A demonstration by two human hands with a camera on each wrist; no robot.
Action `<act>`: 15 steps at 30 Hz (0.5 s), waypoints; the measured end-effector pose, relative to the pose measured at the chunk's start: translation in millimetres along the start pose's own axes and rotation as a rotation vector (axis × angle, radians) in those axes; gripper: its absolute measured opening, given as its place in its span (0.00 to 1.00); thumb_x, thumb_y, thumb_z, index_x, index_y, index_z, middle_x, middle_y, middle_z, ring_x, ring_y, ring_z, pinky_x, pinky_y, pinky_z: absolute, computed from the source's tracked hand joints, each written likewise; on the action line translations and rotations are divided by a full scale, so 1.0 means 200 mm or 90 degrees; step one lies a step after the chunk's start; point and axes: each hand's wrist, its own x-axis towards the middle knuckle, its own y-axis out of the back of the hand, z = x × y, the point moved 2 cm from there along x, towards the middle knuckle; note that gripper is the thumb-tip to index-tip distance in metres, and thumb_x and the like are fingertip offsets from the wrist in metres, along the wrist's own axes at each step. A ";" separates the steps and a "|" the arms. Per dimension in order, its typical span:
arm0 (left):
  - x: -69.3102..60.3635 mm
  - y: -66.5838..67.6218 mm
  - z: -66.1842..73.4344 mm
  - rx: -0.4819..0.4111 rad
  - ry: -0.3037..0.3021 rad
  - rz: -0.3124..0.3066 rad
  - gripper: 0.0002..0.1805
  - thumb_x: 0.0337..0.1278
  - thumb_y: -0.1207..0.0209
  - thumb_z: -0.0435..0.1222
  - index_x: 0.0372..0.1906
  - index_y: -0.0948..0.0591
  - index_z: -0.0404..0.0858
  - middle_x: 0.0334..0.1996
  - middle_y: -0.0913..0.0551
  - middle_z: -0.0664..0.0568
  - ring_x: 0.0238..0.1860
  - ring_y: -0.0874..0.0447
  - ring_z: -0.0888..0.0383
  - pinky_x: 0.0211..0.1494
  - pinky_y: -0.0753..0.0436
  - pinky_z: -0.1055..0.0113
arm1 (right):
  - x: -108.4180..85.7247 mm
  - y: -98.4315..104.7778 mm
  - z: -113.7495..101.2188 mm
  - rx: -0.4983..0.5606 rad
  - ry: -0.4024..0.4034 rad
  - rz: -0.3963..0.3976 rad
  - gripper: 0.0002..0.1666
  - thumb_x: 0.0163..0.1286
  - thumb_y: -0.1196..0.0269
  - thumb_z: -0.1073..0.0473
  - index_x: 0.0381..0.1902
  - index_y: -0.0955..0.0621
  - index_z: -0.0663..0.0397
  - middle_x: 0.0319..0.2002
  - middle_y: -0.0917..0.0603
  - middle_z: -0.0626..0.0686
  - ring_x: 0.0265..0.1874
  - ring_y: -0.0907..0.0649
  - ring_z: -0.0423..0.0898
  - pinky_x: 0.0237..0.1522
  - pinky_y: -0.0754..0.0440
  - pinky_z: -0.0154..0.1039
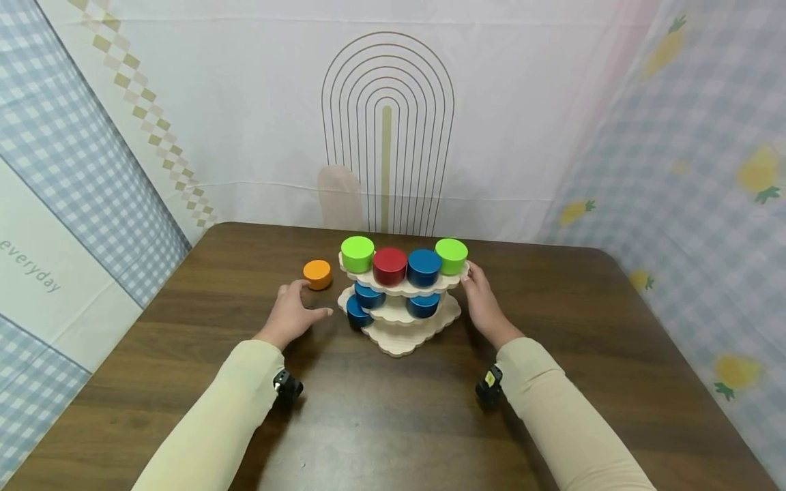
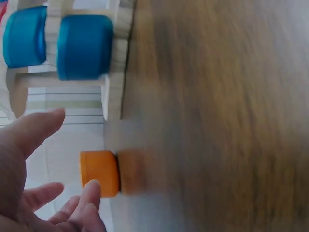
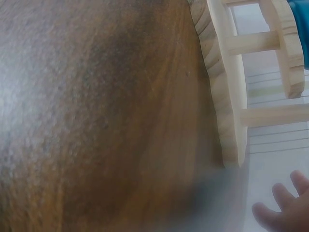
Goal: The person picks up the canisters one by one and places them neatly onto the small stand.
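A tiered wooden stand (image 1: 399, 339) with scalloped edges carries several coloured cylinders. On its top tier are two green cylinders (image 1: 357, 254), a red cylinder (image 1: 389, 266) and a blue cylinder (image 1: 424, 268); more blue cylinders (image 2: 85, 47) sit lower down. Left of the stand, an orange cylinder (image 1: 317, 274) stands on the table. My left hand (image 1: 291, 317) is beside it, thumb and fingers spread apart, with a fingertip at its near side (image 2: 91, 186). My right hand (image 1: 485, 307) is at the stand's right side, fingertips at the top tier's edge; its fingers (image 3: 282, 195) look extended.
A dark wooden table (image 1: 381, 423) bears everything. Behind it hangs a white cloth (image 1: 245, 123) with an arch pattern, and checked cloth (image 1: 675, 204) lines the sides. Wooden posts (image 3: 253, 42) separate the stand's tiers.
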 end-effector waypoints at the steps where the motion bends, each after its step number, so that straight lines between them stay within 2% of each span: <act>1: 0.00 0.00 -0.01 0.002 -0.001 0.011 0.44 0.55 0.34 0.44 0.70 0.42 0.30 0.63 0.41 0.33 0.58 0.33 0.40 0.66 0.33 0.45 | 0.00 0.00 0.00 0.001 -0.001 0.000 0.33 0.80 0.67 0.47 0.75 0.52 0.57 0.74 0.50 0.60 0.72 0.46 0.58 0.70 0.50 0.62; 6: 0.03 0.01 -0.03 0.005 0.003 0.058 0.45 0.56 0.34 0.45 0.71 0.43 0.32 0.63 0.42 0.32 0.56 0.32 0.38 0.65 0.32 0.46 | 0.00 0.00 0.00 0.003 -0.001 -0.004 0.33 0.80 0.67 0.46 0.75 0.52 0.57 0.74 0.50 0.60 0.72 0.47 0.58 0.70 0.51 0.63; 15: 0.10 0.01 -0.06 0.014 0.019 0.104 0.48 0.56 0.35 0.47 0.74 0.48 0.35 0.64 0.44 0.31 0.51 0.27 0.37 0.62 0.29 0.44 | 0.00 0.00 0.00 0.002 -0.015 -0.013 0.34 0.79 0.67 0.45 0.75 0.53 0.54 0.75 0.51 0.59 0.73 0.48 0.58 0.70 0.52 0.64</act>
